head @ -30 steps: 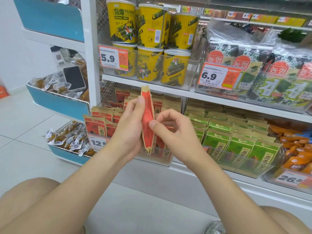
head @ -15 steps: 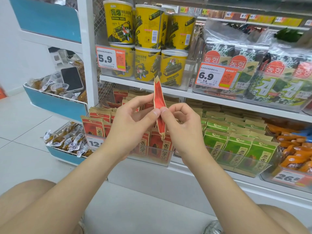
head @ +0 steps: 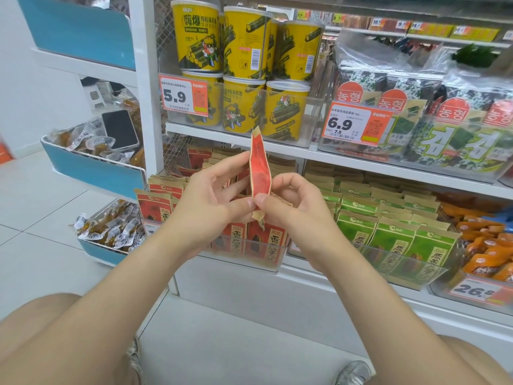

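A slim red and tan snack packet (head: 259,173) stands upright, edge-on to me, in front of the low shelf. My left hand (head: 211,201) pinches its lower end with thumb and forefinger while other fingers touch its left side higher up. My right hand (head: 297,207) pinches the same lower end from the right, fingers curled. Behind my hands a clear bin (head: 266,259) holds more red packets (head: 155,207) of the same kind.
Green packets (head: 388,240) fill the bin to the right, orange packs (head: 483,245) beyond. Yellow tubs (head: 244,68) and seaweed bags (head: 444,129) sit on the shelf above. A blue side rack (head: 91,173) at left holds wrapped snacks and a phone (head: 120,129). My knees frame the tiled floor.
The packet has risen and shifted right. My left hand slid from gripping its upper side down to the lower end, and both hands now pinch that end together.
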Demonstrator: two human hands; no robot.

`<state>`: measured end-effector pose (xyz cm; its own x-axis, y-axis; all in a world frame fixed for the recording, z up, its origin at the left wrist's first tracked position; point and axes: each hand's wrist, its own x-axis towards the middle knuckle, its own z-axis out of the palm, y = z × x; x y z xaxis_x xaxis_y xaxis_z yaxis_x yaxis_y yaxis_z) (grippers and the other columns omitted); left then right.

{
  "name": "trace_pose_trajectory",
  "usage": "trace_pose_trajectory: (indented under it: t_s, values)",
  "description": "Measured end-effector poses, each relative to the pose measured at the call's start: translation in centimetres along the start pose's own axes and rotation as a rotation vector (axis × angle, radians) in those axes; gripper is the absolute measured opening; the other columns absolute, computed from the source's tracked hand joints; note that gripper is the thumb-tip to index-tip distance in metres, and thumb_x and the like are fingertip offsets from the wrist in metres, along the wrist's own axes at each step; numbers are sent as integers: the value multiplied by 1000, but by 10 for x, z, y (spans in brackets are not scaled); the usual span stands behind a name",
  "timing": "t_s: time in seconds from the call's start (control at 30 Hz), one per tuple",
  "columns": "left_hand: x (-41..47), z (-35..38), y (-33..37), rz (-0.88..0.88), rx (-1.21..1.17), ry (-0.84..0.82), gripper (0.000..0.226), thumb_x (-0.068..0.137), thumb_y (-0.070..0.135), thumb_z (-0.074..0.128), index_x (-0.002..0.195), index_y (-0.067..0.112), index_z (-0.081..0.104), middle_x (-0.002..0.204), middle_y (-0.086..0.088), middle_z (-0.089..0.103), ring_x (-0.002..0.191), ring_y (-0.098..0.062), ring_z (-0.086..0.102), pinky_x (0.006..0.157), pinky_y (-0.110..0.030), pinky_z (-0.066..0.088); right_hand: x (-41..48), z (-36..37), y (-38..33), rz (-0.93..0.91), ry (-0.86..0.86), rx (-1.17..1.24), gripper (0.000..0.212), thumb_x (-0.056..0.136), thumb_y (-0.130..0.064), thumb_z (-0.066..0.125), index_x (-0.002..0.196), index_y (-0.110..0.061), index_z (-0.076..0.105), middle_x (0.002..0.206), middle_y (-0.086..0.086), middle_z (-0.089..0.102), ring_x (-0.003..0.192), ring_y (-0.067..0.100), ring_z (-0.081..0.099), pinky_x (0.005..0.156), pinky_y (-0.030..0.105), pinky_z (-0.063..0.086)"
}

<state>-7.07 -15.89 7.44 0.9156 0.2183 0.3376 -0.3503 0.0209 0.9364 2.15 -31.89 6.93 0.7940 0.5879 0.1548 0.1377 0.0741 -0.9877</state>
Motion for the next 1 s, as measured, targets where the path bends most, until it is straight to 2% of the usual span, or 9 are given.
trace_pose_trajectory:
  t_s: [0.17, 0.33, 0.43, 0.6, 0.7, 0.8, 0.9, 0.97, 1.0]
  values:
    - [3, -10, 2, -14, -78, 42, 72, 93, -12, 71, 155, 21, 54, 151, 5, 64, 135, -21, 66, 83, -39, 66, 3, -8, 0, -38, -75, 36, 10, 102, -18, 73, 101, -9, 72, 108, 18, 79, 105, 38, 77, 102, 62, 58]
    - [3, -13, 5, -19, -93, -28, 70, 94, -12, 69, 153, 23, 56, 150, 0, 65, 135, -25, 66, 89, -45, 66, 4, -7, 2, -77, -104, 50, 10, 102, -14, 72, 98, -5, 73, 105, 14, 78, 102, 32, 74, 104, 62, 57]
    - [2, -13, 4, -15, -84, -38, 70, 94, -13, 68, 153, 23, 56, 150, -1, 65, 135, -26, 66, 91, -49, 65, 4, -8, 2, -85, -99, 53, 10, 99, -14, 75, 93, -7, 73, 109, 10, 80, 112, 34, 74, 103, 61, 58]
    - [4, -10, 5, -79, -85, 69, 47, 102, 1, 66, 145, 15, 58, 133, -10, 74, 120, -29, 74, 77, -45, 67, 2, -4, 1, -94, -64, -19, 12, 89, -22, 84, 80, -18, 77, 127, 8, 76, 111, 34, 76, 99, 63, 59]
    - [4, -8, 5, -136, -57, 153, 40, 100, 25, 71, 137, 14, 64, 122, -12, 78, 111, -31, 77, 71, -48, 67, -1, 2, 4, -156, 14, -292, 12, 85, -29, 92, 80, -28, 81, 142, -8, 59, 122, 10, 70, 102, 48, 60]
    - [2, -3, 4, -131, 85, 204, 46, 85, 33, 83, 125, 16, 71, 112, -5, 81, 97, -31, 81, 63, -45, 67, -3, 7, 13, -256, 79, -579, 27, 71, -49, 97, 76, -32, 76, 140, -12, 46, 141, 3, 47, 100, 42, 58]
    - [1, 1, 0, -100, 210, 265, 36, 87, 26, 87, 119, 17, 73, 107, 1, 82, 94, -22, 81, 70, -44, 68, -7, 10, 15, -273, 100, -681, 45, 63, -58, 97, 73, -28, 65, 135, -12, 40, 136, -8, 40, 95, 22, 51]
    - [3, -1, -1, -115, 187, 252, 30, 95, 20, 81, 124, 16, 72, 110, 1, 82, 96, -25, 81, 71, -48, 69, -7, 11, 11, -289, 135, -672, 49, 64, -57, 97, 84, -29, 63, 129, -12, 41, 126, -13, 43, 90, 10, 44]
    - [3, -3, 0, -125, 146, 235, 29, 99, 17, 76, 128, 15, 70, 112, -1, 83, 98, -28, 81, 71, -49, 69, -5, 10, 11, -299, 161, -645, 53, 65, -55, 97, 96, -30, 61, 127, -12, 43, 122, -9, 48, 91, 12, 47]
